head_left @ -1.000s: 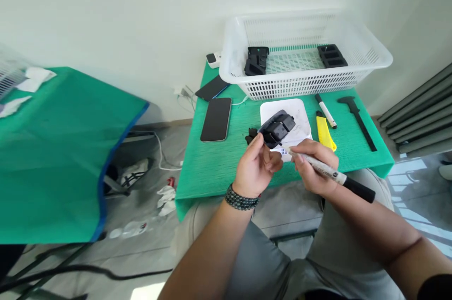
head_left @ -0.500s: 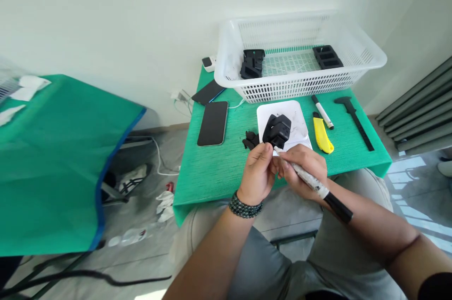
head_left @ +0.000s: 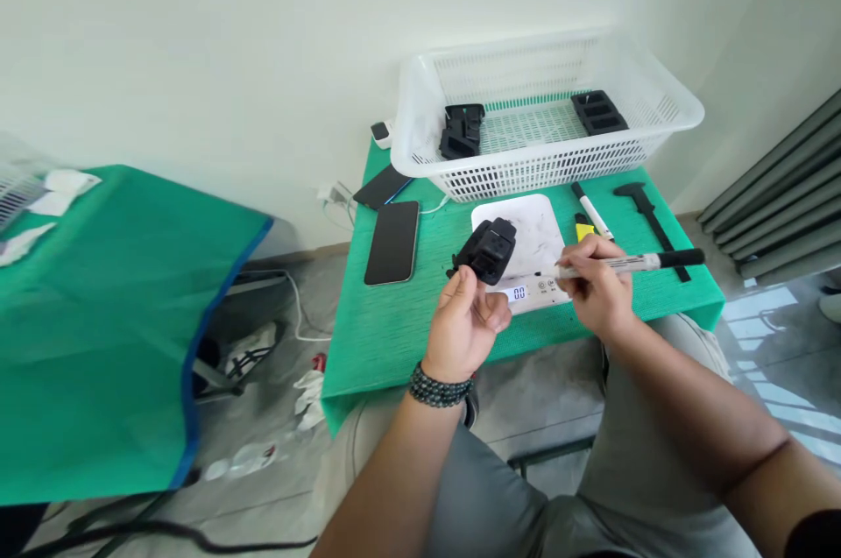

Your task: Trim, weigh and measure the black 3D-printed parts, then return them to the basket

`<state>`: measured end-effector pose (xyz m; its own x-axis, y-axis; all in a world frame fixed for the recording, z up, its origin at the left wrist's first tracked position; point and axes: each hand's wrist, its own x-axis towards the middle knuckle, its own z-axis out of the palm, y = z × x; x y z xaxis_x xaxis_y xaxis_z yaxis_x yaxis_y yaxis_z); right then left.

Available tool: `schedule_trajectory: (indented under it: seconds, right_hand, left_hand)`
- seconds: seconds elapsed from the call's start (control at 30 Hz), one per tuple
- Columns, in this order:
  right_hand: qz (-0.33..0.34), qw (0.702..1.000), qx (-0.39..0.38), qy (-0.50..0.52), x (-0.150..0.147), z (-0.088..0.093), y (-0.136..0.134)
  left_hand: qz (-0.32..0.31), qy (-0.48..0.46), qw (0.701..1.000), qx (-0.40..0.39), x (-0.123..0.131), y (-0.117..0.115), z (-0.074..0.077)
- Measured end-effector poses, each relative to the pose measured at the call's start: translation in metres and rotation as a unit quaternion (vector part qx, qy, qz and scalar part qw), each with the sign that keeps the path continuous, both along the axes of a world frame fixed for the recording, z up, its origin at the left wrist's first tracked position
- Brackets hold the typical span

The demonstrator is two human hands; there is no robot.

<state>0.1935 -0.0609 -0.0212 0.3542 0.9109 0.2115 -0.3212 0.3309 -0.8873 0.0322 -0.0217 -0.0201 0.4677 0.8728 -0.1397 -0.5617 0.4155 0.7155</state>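
My left hand [head_left: 465, 313] pinches a black moulded plastic part [head_left: 494, 248] by its lower edge, raised over the left side of a white digital scale [head_left: 533, 229]. The scale's display reads 0.0, and dark smudges mark its pan. In my right hand [head_left: 599, 285] is an uncapped marker pen [head_left: 634, 264], its dark tip pointing left toward the part but apart from it. The pen lies nearly level, with its black end to the right. A yellow utility knife [head_left: 584, 228] is mostly hidden behind my right hand.
A white plastic basket [head_left: 548, 164] holding several black parts [head_left: 597, 112] stands at the back of the green-covered table [head_left: 407, 339]. On the right lie a second marker [head_left: 595, 212] and a black caliper [head_left: 653, 221]. A tablet-like device [head_left: 392, 243] and a dark phone [head_left: 382, 187] lie left.
The marker's tip has come away from the black part as my right hand moved right and the pen levelled out. My left hand has shifted slightly left with the part, baring the scale's display.
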Motion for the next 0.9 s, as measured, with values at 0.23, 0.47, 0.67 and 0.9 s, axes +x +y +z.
schedule_trajectory:
  seconds: [0.23,0.47,0.67,0.9]
  right_hand:
    - [-0.300,0.874,-0.008,-0.384,0.096,0.005,0.019]
    - [-0.103,0.712,-0.198,-0.666,0.163,-0.017,0.026]
    - [-0.155,0.782,-0.110,-0.593,0.138,-0.017,0.020]
    - [0.178,0.957,-0.064,-0.222,0.072,-0.012,-0.004]
  left_hand:
    - [-0.017,-0.016,1.000,-0.006,-0.005,0.004,-0.006]
    - [-0.012,0.034,0.998,0.042,-0.004,-0.001,-0.008]
    - [-0.011,0.076,0.993,0.095,0.001,-0.002,-0.006]
    - [-0.207,0.139,0.933,0.259,-0.010,0.012,-0.005]
